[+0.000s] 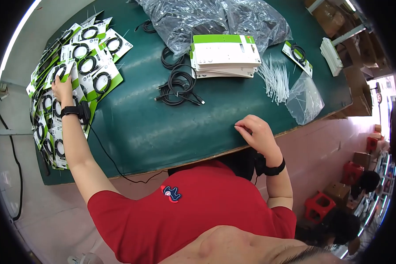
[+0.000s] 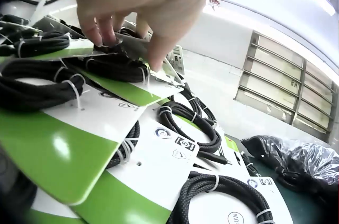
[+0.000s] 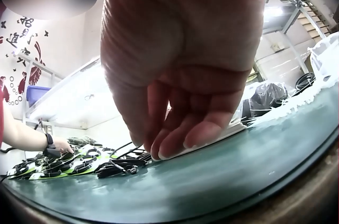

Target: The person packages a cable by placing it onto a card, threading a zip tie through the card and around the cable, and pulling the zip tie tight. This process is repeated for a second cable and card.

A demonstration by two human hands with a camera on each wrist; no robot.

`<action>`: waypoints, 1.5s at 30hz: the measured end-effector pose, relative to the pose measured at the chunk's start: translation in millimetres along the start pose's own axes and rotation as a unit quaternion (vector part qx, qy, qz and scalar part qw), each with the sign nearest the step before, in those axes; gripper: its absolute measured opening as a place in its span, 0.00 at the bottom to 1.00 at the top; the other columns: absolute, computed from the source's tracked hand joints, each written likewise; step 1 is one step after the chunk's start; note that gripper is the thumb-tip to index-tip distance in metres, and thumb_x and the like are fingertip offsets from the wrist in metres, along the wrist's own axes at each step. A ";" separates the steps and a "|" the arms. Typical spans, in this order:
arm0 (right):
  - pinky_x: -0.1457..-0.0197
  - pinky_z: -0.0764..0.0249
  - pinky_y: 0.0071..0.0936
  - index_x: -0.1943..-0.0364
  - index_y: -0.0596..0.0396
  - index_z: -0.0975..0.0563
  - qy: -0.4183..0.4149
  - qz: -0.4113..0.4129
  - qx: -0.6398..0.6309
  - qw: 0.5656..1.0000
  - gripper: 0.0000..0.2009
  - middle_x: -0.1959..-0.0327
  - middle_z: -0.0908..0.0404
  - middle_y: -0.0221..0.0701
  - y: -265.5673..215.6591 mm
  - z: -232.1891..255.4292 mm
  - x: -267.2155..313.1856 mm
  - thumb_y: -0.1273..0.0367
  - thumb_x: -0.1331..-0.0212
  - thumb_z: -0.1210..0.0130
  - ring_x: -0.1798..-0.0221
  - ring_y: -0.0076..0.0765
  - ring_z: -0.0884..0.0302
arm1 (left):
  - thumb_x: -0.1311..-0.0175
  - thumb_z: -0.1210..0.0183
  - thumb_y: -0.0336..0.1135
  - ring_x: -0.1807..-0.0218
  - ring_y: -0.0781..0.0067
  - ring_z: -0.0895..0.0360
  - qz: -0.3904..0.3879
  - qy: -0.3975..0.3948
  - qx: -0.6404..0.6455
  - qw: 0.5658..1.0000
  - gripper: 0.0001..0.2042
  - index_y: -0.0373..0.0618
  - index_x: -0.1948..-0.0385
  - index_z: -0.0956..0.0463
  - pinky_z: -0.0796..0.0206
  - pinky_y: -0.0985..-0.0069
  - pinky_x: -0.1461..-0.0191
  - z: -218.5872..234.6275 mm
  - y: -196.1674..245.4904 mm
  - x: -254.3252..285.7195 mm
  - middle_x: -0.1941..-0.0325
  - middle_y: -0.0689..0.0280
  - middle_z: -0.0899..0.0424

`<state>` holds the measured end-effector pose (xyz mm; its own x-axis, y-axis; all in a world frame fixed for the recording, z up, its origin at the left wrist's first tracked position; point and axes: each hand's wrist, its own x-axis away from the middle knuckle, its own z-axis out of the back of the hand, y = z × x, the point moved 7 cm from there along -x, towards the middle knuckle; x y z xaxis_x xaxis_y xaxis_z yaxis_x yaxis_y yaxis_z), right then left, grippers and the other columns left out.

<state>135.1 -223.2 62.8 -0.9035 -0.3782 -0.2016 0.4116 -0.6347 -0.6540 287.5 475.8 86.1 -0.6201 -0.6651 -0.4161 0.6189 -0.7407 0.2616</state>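
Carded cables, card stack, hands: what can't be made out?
Head: print on the card stack, too small.
Head: lower layers of the carded cables, hidden by upper ones.
Left wrist: left hand, cut off by the top edge.
Right wrist: much of that stack, hidden by the right hand.

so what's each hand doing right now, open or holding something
Left hand: holding a carded cable.
Right hand: open, loosely curled, holding nothing.
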 end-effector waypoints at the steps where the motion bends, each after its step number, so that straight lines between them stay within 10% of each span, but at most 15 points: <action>1: 0.65 0.27 0.34 0.68 0.56 0.19 0.000 -0.009 0.000 1.000 0.03 0.72 0.22 0.33 0.9 1.1 2.3 0.72 0.41 0.37 0.69 0.40 0.24 | 0.45 0.29 0.53 0.27 0.38 0.38 0.041 -0.031 -0.048 0.998 0.39 0.52 0.30 0.32 0.40 0.52 0.28 4.9 6.4 8.0 0.24 0.43 0.41; 6: 0.68 0.28 0.28 0.67 0.58 0.18 -0.001 -0.013 0.003 1.000 0.03 0.72 0.22 0.33 14.9 6.9 16.4 0.74 0.41 0.36 0.72 0.34 0.25 | 0.44 0.29 0.54 0.28 0.36 0.38 0.028 0.011 -0.103 0.994 0.39 0.57 0.29 0.34 0.39 0.53 0.28 33.3 44.9 53.0 0.23 0.46 0.42; 8: 0.68 0.28 0.28 0.67 0.58 0.18 -0.006 -0.007 0.001 1.000 0.03 0.72 0.22 0.33 15.4 10.1 14.9 0.74 0.41 0.36 0.72 0.34 0.25 | 0.43 0.29 0.51 0.27 0.42 0.38 -0.211 0.139 0.048 0.966 0.35 0.57 0.32 0.30 0.37 0.56 0.30 53.8 83.3 86.1 0.25 0.48 0.39; 12: 0.68 0.28 0.28 0.67 0.58 0.18 -0.010 0.011 -0.005 1.000 0.03 0.72 0.22 0.33 15.7 16.0 15.7 0.74 0.42 0.36 0.72 0.35 0.25 | 0.35 0.34 0.33 0.39 0.59 0.22 -0.366 -0.002 0.357 0.859 0.14 0.47 0.48 0.17 0.30 0.67 0.38 107.5 176.4 194.7 0.42 0.56 0.17; 16: 0.68 0.28 0.28 0.67 0.58 0.18 -0.003 0.040 -0.015 0.999 0.03 0.71 0.21 0.33 15.4 20.9 18.8 0.74 0.42 0.36 0.72 0.35 0.24 | 0.36 0.36 0.29 0.53 0.61 0.15 -0.380 -0.247 0.371 0.810 0.09 0.45 0.55 0.15 0.25 0.70 0.50 109.1 250.5 290.4 0.51 0.61 0.13; 26: 0.64 0.27 0.36 0.69 0.57 0.19 0.009 -0.001 -0.067 0.998 0.03 0.72 0.21 0.34 40.0 41.5 63.5 0.73 0.43 0.36 0.67 0.42 0.23 | 0.46 0.36 0.23 0.57 0.56 0.18 -0.515 -0.202 0.128 0.823 0.12 0.44 0.59 0.16 0.24 0.65 0.58 65.8 277.4 359.5 0.59 0.62 0.15; 35: 0.65 0.27 0.33 0.68 0.58 0.18 0.003 0.030 -0.133 0.991 0.03 0.71 0.20 0.33 50.2 46.2 63.8 0.75 0.43 0.36 0.68 0.40 0.22 | 0.41 0.36 0.23 0.62 0.62 0.17 -0.446 -0.092 0.251 0.854 0.09 0.42 0.59 0.17 0.24 0.71 0.60 137.4 272.5 396.4 0.61 0.61 0.15; 36: 0.66 0.27 0.31 0.68 0.59 0.18 0.000 0.034 -0.142 0.989 0.02 0.71 0.20 0.34 49.2 46.3 62.0 0.76 0.43 0.36 0.69 0.38 0.23 | 0.39 0.36 0.24 0.62 0.65 0.17 -0.331 -0.199 0.375 0.842 0.09 0.42 0.58 0.17 0.23 0.72 0.59 131.3 264.8 395.0 0.60 0.61 0.15; 38: 0.69 0.28 0.26 0.67 0.61 0.18 -0.010 0.043 -0.158 0.986 0.02 0.71 0.20 0.34 46.4 45.9 58.3 0.78 0.43 0.36 0.71 0.33 0.24 | 0.36 0.36 0.24 0.61 0.71 0.17 -0.068 -0.384 0.579 0.716 0.08 0.42 0.56 0.19 0.22 0.74 0.57 110.4 250.8 405.5 0.57 0.62 0.14; 39: 0.69 0.28 0.26 0.67 0.61 0.18 -0.013 0.046 -0.156 0.987 0.02 0.71 0.20 0.34 44.9 45.3 56.1 0.78 0.43 0.36 0.71 0.33 0.24 | 0.36 0.36 0.24 0.61 0.71 0.17 -0.065 -0.381 0.581 0.716 0.08 0.42 0.56 0.19 0.22 0.74 0.57 113.4 249.5 406.9 0.57 0.62 0.14; 42: 0.69 0.28 0.26 0.67 0.61 0.18 -0.024 0.055 -0.158 0.986 0.02 0.71 0.21 0.34 38.1 38.9 49.8 0.78 0.42 0.36 0.71 0.33 0.24 | 0.33 0.39 0.22 0.59 0.76 0.18 0.126 -0.525 0.692 0.479 0.09 0.42 0.55 0.22 0.22 0.75 0.56 111.5 249.5 429.6 0.55 0.61 0.16; 45: 0.69 0.28 0.26 0.66 0.61 0.18 -0.020 0.077 -0.155 0.985 0.02 0.71 0.21 0.34 20.6 33.1 46.2 0.78 0.42 0.36 0.71 0.33 0.24 | 0.35 0.39 0.19 0.59 0.73 0.18 0.115 -0.521 0.707 0.464 0.09 0.42 0.57 0.24 0.21 0.74 0.56 117.9 248.9 438.9 0.54 0.59 0.17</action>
<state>105.7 -276.0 64.2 -0.8252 -0.4840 -0.2913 0.4819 -0.3342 -0.8100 112.5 -11.6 71.2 -0.9686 0.1196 0.2178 0.2478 0.5297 0.8112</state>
